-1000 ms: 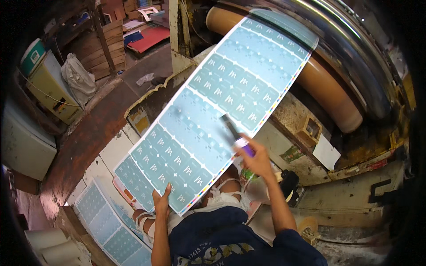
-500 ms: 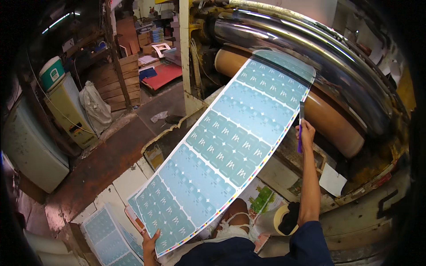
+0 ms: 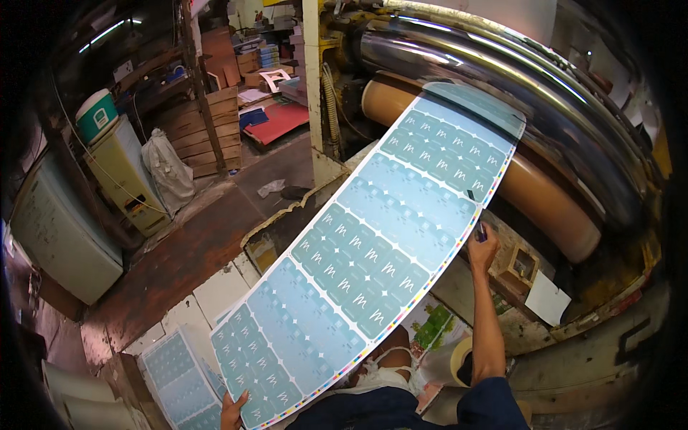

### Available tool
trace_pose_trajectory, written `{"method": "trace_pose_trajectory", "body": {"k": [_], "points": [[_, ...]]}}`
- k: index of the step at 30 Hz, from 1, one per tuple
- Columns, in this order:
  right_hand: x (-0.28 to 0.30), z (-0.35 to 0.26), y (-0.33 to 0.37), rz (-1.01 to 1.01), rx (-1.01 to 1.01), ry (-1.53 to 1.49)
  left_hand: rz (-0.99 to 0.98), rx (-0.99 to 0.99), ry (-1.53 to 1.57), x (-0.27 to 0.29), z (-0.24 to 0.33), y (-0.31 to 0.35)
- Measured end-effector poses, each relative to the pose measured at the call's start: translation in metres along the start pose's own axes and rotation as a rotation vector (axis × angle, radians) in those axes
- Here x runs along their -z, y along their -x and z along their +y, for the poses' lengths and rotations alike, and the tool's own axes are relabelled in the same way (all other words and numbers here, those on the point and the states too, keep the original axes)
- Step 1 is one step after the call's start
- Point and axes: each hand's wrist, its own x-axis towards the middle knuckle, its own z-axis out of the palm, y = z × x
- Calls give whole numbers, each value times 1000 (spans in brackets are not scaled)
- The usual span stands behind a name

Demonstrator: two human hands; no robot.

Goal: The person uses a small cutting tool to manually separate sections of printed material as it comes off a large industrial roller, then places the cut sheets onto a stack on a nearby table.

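A long printed sheet [image 3: 337, 276] in teal and light blue bands runs down from the shiny metal roller [image 3: 430, 54] toward me. My left hand [image 3: 233, 411] pinches its near lower-left corner between thumb and fingers. Beside the sheet's right edge, my right hand [image 3: 484, 248] is closed around a purple-handled knife [image 3: 482, 231]. The dark tip of its blade shows over the sheet, just in from the colour-barred edge; the length between tip and handle is hidden by the sheet.
Under the metal roller lies a brown roller [image 3: 548, 201]. More printed sheets [image 3: 175, 376] are stacked at lower left. A wound roll [image 3: 448, 358] stands near my right elbow. A small wooden frame [image 3: 521, 265] and white card [image 3: 548, 297] lie at right. A cabinet [image 3: 129, 175] stands at far left.
My right hand has come lower and nearer with the knife, whose blade now reaches the sheet's edge area. The sheet has advanced from the roller, and my left hand has moved down with its corner.
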Motion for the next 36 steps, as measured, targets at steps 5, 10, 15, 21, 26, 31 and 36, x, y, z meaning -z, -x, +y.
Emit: {"method": "trace_pose_trajectory", "body": {"k": [5,10,15,21,26,31,36], "points": [[-4,16,-39,133,371,226,16,25,17,11,-13,-7],[12,-19,-80,202,617,78,52,-26,57,23,-16,6],[26,-27,-122,74,624,47,67,-40,81,20,-20,19],[26,-29,-176,-315,940,57,143,19,156,12,-46,13],[22,-40,-208,-282,682,-97,321,37,64,32,-49,8],[48,-27,-234,-427,512,148,326,18,11,3,-15,13],[32,-62,-168,-449,478,144,328,-115,-13,0,-17,-38]]}}
